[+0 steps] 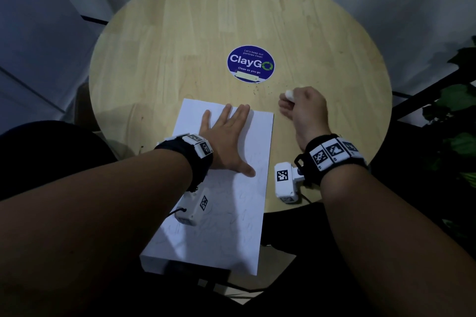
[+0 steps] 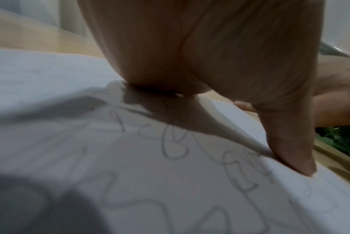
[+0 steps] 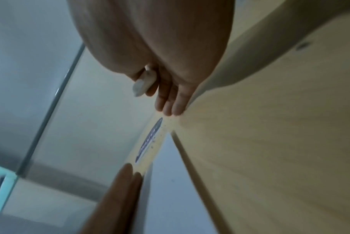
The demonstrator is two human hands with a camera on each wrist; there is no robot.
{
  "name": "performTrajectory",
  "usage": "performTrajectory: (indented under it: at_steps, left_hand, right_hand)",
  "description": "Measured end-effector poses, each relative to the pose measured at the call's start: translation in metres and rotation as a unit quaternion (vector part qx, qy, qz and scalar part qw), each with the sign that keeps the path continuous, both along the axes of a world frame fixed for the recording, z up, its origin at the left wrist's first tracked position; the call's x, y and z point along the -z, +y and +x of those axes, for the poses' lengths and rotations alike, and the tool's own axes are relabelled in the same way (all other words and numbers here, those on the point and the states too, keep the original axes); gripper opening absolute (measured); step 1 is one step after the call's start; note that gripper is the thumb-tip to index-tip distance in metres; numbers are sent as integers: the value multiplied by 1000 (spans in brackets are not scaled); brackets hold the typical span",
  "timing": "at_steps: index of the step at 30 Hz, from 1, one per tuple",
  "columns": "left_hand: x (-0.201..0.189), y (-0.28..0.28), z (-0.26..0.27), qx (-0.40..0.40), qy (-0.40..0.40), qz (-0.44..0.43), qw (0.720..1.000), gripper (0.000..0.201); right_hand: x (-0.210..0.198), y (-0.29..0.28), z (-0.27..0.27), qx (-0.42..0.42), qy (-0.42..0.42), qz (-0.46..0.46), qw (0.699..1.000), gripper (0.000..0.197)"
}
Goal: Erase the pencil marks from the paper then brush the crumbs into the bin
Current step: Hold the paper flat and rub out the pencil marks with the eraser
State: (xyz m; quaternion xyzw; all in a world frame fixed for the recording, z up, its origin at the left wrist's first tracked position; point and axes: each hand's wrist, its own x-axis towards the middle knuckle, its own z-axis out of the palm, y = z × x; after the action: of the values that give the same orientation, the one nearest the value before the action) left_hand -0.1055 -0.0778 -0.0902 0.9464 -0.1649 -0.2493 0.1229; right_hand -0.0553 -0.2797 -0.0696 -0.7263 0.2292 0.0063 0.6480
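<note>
The left hand [image 1: 226, 141] lies flat on the white rectangular sheet of paper [image 1: 239, 226], its fingers [image 1: 242, 116] straight and spread, the thumb [image 2: 290, 147] pressing near the sheet's right edge. Faint grey pencil marks [image 2: 174, 142] cover the near half of the sheet, which overhangs the near edge of the round light-wood bench [image 1: 180, 46].

The right hand [image 1: 304, 110] rests its outer edge on the bench just right of the sheet's far corner. Thumb and forefinger pinch a small white eraser [image 1: 289, 94]; the remaining fingers [image 3: 170, 102] extend loosely, their tips touching the wood.

Dark eraser crumbs [image 1: 257, 89] lie scattered on the bench between the right hand and a round blue "ClayGo" sticker [image 1: 250, 64]. Green plant leaves [image 1: 456, 100] stand beyond the bench's right edge. The bin cannot be located.
</note>
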Motion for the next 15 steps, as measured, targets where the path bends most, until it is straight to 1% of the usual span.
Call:
performTrajectory:
  at_steps: [1,2,3,4,5,6,7,8,9,10,11,12,13,14,15]
  left_hand:
    - [0,0,0,1,0,1,1000,158]
    - [-1,0,0,2,0,2,1000,157]
    - [-1,-1,-1,2,1,3,1000,157]
    - [-2,-1,-1,1,3,1,1000,158]
    - [-2,-2,-2,-1,6,0,1000,158]
    - [-2,-2,-2,-2,7,-1,1000,158]
    - [-2,-2,-2,-1,5,1,1000,159]
    - [-1,-2,-1,1,2,4,1000,159]
    - [0,-1,-1,4,0,8,1000,158]
    - [1,-1,0,7,-2,14,1000,158]
    - [1,-1,0,11,-3,21,1000,157]
    - [2,-1,0,15,-4,30,999,155]
    - [2,-2,0,19,-5,38,999,152]
    - [3,-4,0,20,-5,43,999,147]
    - [4,-5,0,19,-5,45,999,142]
  right_hand:
    - [-4,2,-4,-32,25,46,998,19]
    - [-6,6,-10,-94,72,90,989,18]
    - [-11,12,-20,-173,129,111,970,18]
    - [-14,18,-30,-257,180,113,943,18]
    - [-13,22,-35,-315,211,102,920,19]
    - [-13,27,-38,-335,220,97,911,20]
    - [-11,27,-36,-312,218,105,919,20]
    - [-7,25,-30,-254,196,120,940,19]
    - [-4,19,-22,-178,153,106,966,19]
    - [0,13,-14,-107,96,56,988,20]
    - [0,6,-8,-52,41,-25,997,20]
    - [2,-3,-3,-11,4,-81,997,21]
    - [1,-10,-2,19,-14,-85,996,22]
    - [0,-13,-2,40,-28,-52,997,21]
    - [-3,-15,-3,37,-25,-22,999,20]
